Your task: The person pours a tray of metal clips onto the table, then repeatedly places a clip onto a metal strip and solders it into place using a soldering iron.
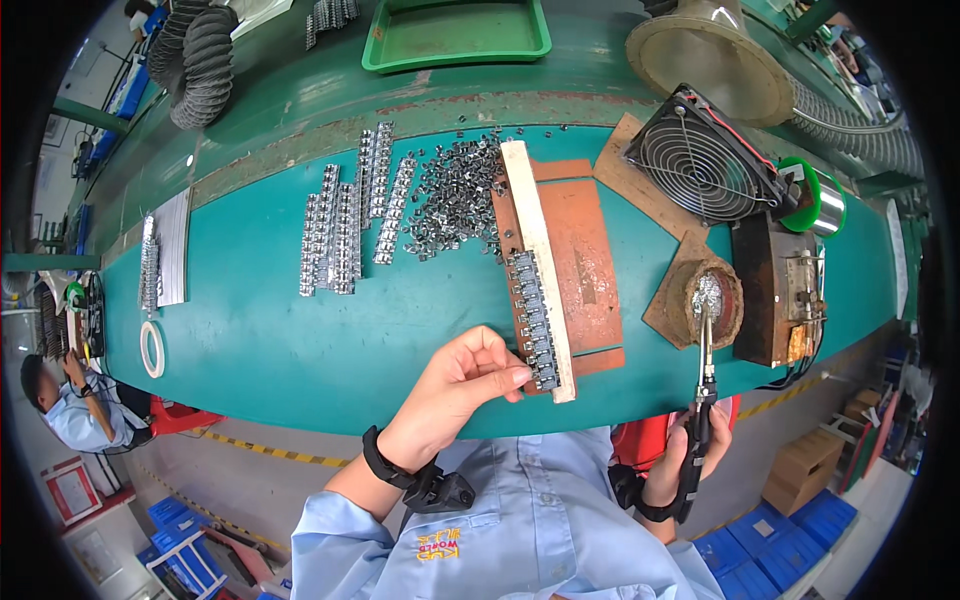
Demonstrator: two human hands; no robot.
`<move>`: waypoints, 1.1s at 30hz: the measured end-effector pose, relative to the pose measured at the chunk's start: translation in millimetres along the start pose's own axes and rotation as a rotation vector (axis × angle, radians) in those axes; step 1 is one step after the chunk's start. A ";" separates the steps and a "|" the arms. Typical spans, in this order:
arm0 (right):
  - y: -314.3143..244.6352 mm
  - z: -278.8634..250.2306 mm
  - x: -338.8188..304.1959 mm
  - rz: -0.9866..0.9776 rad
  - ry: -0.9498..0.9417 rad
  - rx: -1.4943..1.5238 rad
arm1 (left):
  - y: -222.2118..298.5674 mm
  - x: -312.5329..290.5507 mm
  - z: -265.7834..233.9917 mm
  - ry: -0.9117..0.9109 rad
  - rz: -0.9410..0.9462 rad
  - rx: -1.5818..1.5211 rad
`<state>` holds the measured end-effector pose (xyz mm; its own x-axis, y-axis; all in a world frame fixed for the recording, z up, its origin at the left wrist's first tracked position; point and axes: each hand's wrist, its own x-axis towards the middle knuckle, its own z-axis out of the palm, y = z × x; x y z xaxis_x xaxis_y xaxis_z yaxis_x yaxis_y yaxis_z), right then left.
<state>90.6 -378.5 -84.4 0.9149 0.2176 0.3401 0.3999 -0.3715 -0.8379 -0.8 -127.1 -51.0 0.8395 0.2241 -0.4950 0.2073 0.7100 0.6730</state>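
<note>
My left hand (468,382) is closed in a pinch at the lower end of a row of small dark metal-and-black components (534,318). Its fingertips meet beside the row's near left edge, and whatever lies between them is hidden. The row stands along a brown board fixture (585,260) with a pale wooden bar (537,260). Wrapped round the black handle of a soldering iron (706,385) is my right hand (690,455). The iron's tip points away from me into a round, crusted brown cup (715,300) with silvery solder in it.
Loose small metal parts (455,195) lie heaped left of the fixture, beside several finished-looking strips (335,235). At the right are a black fan (700,155), a green-rimmed solder spool (825,197) and a rusty metal box (765,290). A green tray (455,62) sits at the far side.
</note>
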 end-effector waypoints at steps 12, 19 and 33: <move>-15.7 41.4 34.6 -0.003 -0.229 0.365 | 44.5 -0.8 -37.8 0.326 0.280 0.644; -18.1 44.0 41.6 -0.009 -0.256 0.311 | 58.5 19.6 -47.0 0.600 0.646 1.447; -21.4 44.3 41.2 -0.016 -0.271 0.323 | 50.7 -1.8 -28.5 0.406 0.704 1.401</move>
<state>117.3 -321.7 -71.4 0.8437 0.4666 0.2654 0.3360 -0.0735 -0.9390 -6.1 -72.4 -31.7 0.8271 0.5386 0.1605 0.3212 -0.6873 0.6515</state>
